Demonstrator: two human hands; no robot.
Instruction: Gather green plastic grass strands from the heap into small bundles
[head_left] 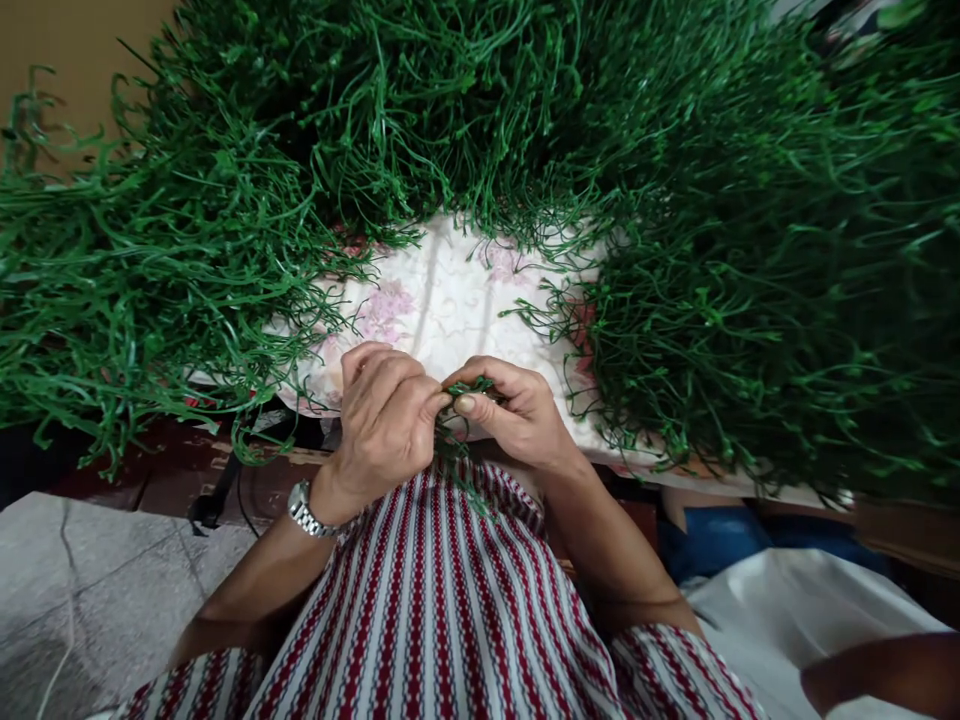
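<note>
Close to my body, my left hand point(391, 412) and my right hand point(523, 412) meet at the fingertips. Both are closed in a pinch on a thin green sprig point(474, 386), which looks like artificial greenery. Its lower strands dangle below my fingers, over my striped clothing. The exact spot where the fingertips grip is partly hidden. Just beyond my hands lies a white floral cloth point(450, 290) on the table.
Big heaps of the same green sprigs rise on the left point(150, 290), at the back point(450, 90) and on the right point(750, 300). Some overhang the table's front edge. Another person's arm point(885, 675) and blue garment point(724, 540) show at the lower right.
</note>
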